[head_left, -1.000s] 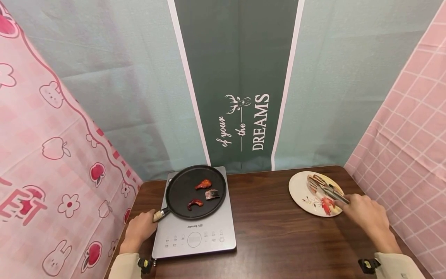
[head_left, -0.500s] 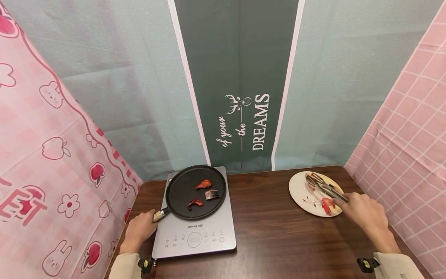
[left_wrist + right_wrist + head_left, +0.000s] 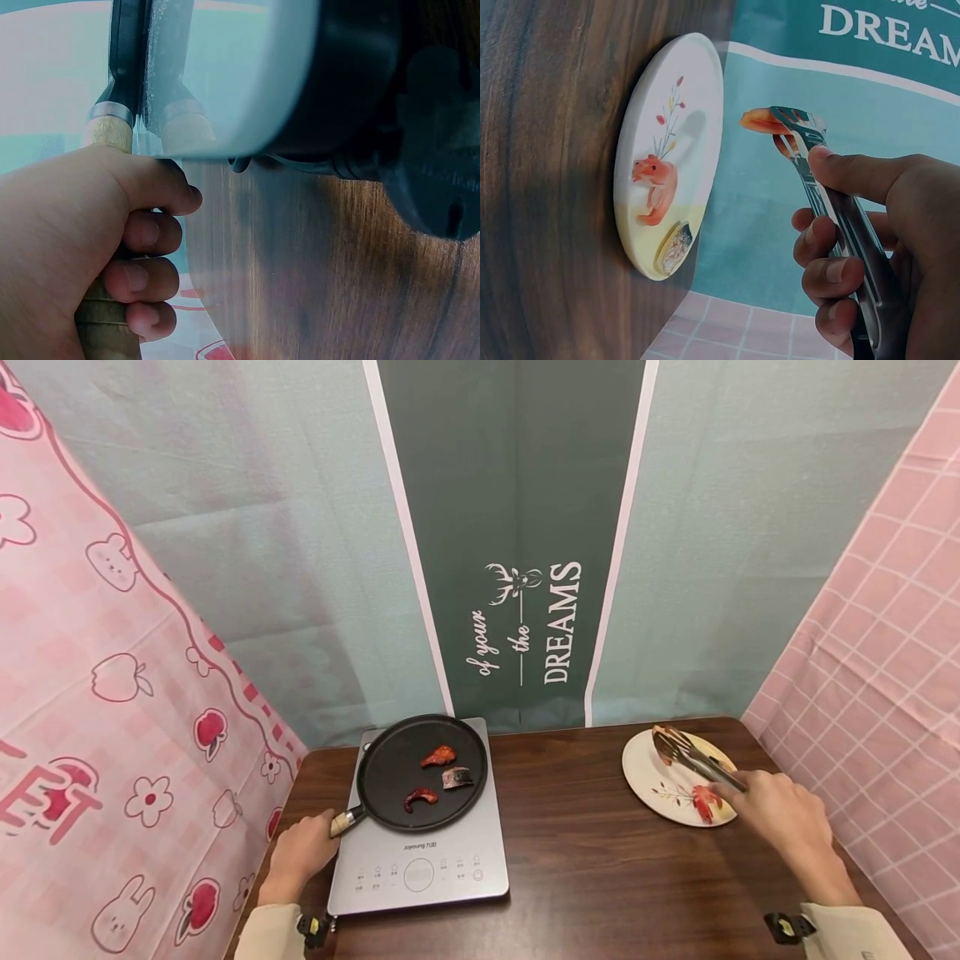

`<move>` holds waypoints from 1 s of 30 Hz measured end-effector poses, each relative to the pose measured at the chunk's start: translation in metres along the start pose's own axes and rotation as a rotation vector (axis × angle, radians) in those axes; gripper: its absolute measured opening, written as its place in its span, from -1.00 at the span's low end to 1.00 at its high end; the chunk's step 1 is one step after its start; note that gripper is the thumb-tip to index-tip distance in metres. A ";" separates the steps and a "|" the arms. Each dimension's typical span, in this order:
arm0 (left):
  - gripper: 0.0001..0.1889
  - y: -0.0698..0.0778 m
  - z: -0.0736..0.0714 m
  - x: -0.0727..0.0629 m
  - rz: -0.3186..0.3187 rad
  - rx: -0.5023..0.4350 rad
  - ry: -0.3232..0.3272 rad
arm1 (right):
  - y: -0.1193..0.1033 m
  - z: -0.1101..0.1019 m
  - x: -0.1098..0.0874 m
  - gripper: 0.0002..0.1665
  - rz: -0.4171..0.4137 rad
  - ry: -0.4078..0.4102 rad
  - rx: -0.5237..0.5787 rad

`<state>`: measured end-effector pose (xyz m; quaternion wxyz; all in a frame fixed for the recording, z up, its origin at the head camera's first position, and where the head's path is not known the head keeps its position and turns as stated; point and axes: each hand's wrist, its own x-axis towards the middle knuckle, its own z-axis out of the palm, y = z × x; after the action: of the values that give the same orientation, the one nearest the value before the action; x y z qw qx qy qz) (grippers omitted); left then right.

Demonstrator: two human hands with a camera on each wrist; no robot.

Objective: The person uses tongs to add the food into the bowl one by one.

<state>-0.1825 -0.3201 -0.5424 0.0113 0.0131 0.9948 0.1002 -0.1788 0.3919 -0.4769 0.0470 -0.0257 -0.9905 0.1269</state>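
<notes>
Left hand [image 3: 303, 850]: stretched forward, fingers curled around the handle [image 3: 347, 822] of the pan [image 3: 397, 760], which sits on the cooker [image 3: 487, 852].
Right hand [image 3: 776, 814]: angled inward, gripping the tongs [image 3: 866, 277], thumb pressed along them.
Tongs' tips: above the plate [image 3: 643, 772], holding an orange morsel [image 3: 757, 120]; its kind is hard to tell.

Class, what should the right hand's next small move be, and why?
Probably carry the tongs left toward the pan: the right hand grips them, an orange food piece sits between their tips, clear of the plate, and the pan has bare room.
</notes>
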 end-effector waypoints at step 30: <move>-0.83 -0.001 0.001 0.000 0.013 0.019 0.020 | -0.033 -0.006 0.006 -0.33 -0.066 0.048 0.003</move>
<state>-0.1821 -0.3207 -0.5440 0.0008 0.0186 0.9957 0.0908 -0.1855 0.3618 -0.4625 0.0750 0.0039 -0.9892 0.1259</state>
